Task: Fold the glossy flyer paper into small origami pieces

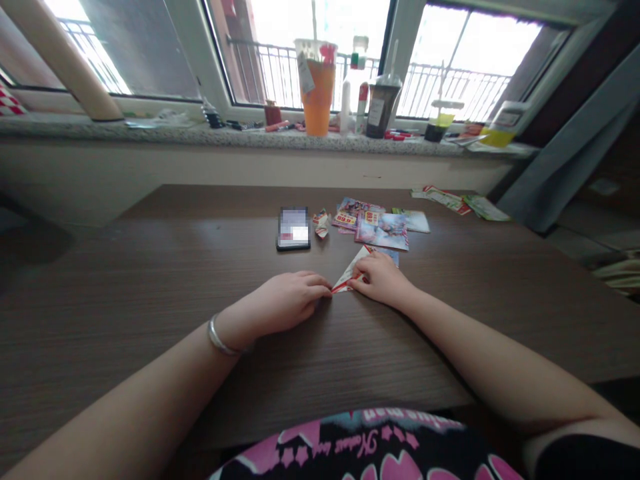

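Note:
A folded piece of white paper with red print [349,272] lies on the brown table in a pointed, triangular shape. Its left tip meets the fingertips of my left hand [290,301], which look closed on that corner. My right hand [381,277] is closed over the right part of the paper, thumb and fingers curled in on it and hiding some of it. A blue printed sheet [390,255] shows partly from behind the right hand.
Past my hands lie a phone [293,230], a small folded paper piece [321,225] and several colourful leaflets [383,232]. More paper strips [445,199] rest at the far right. Drinks, including a tall orange cup [317,93], stand along the windowsill [240,138].

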Action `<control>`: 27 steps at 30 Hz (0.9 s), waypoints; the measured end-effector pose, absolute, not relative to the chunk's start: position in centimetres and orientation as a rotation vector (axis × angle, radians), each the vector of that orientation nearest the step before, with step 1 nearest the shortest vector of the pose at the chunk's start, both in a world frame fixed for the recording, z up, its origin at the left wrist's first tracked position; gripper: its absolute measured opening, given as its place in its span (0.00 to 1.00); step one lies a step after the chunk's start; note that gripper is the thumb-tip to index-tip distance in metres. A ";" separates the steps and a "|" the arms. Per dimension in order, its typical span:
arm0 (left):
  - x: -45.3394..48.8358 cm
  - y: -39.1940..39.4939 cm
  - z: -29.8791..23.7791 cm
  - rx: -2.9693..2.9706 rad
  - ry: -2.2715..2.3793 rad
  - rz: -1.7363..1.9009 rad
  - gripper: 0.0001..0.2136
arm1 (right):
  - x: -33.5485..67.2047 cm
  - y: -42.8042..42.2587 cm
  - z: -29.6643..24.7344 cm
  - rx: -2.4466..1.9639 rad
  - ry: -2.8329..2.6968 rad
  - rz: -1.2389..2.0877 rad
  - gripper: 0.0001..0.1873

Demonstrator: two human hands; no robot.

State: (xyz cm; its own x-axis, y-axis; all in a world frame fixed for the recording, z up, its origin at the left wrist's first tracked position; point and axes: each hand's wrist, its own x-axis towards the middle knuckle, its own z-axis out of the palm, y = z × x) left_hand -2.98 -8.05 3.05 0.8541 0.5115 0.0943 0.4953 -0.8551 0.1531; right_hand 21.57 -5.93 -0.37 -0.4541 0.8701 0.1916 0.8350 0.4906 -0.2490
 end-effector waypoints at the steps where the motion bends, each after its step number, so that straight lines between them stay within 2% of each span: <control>1: -3.1 -8.0 3.1 2.896 0.787 0.204 0.16 | 21.6 -6.0 -0.4 -1.430 -2.451 0.164 0.12; 5: -3.3 -7.7 2.7 2.843 0.744 0.245 0.13 | 21.6 -6.1 -0.5 -1.354 -2.463 0.144 0.12; 10: -3.3 -7.3 1.5 2.887 0.670 0.348 0.18 | 21.5 -5.8 -1.0 -1.124 -2.501 0.148 0.12; 14: -3.0 -7.2 1.3 2.970 0.577 0.328 0.16 | 21.4 -5.6 -1.2 -1.011 -2.446 0.065 0.11; 21: -2.4 -7.9 1.7 3.010 0.626 0.303 0.14 | 21.2 -6.5 -0.3 -1.163 -2.327 -0.191 0.18; 27: -2.2 -8.2 1.7 3.006 0.664 0.288 0.11 | 20.8 -6.9 -0.2 -1.351 -2.313 -0.115 0.17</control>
